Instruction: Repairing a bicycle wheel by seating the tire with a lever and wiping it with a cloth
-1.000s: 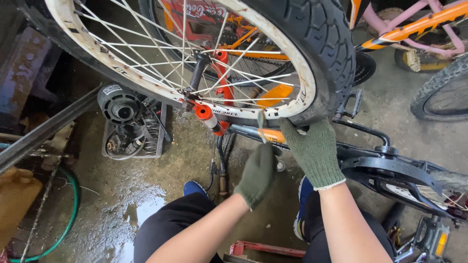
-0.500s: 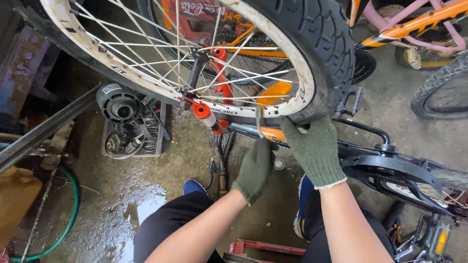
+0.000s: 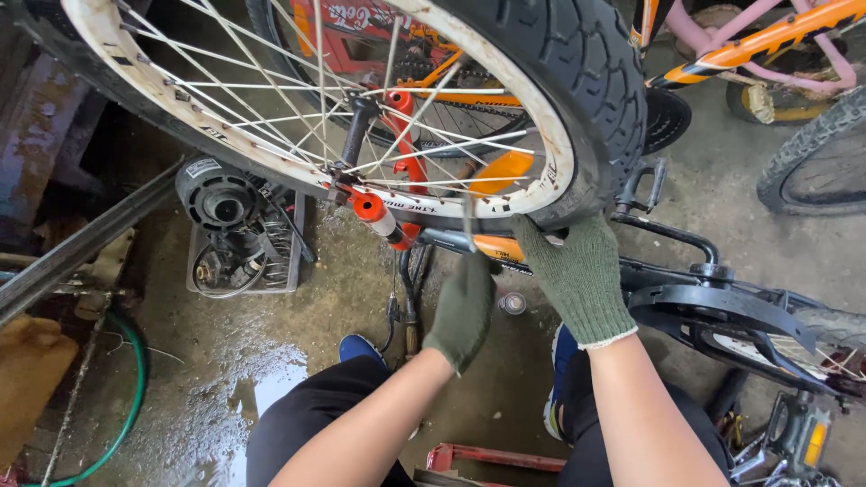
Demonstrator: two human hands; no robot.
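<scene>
Bicycle wheel [image 3: 361, 117], white-rimmed and fitted with a knobby black tyre [image 3: 577, 81], is held up in front of the person, and every place below is given from it. At its lower edge the right hand [image 3: 577, 280], in a green knit glove, is wrapped over tyre and rim, its fingers closed on them. Just left of that spot and a little below the rim, the left hand [image 3: 465, 311], gloved likewise, is closed round a thin metal tool [image 3: 469, 225] whose tip is set upright against the rim's inner side. Compared with a second ago, both hands are seen at nearly the same spot on the rim; the tool has been kept at the same place, and only a slight shift of the view is noted, so the work at the bead is judged to be unfinished and slow-going. Behind the spokes an orange frame [image 3: 410, 153] is seen. Below the wheel lies wet concrete floor [image 3: 271, 361]; below and left a small motor [image 3: 216, 194] sits on a wire rack; to the right a black pedal [image 3: 636, 189] and a second bicycle are seen
</scene>
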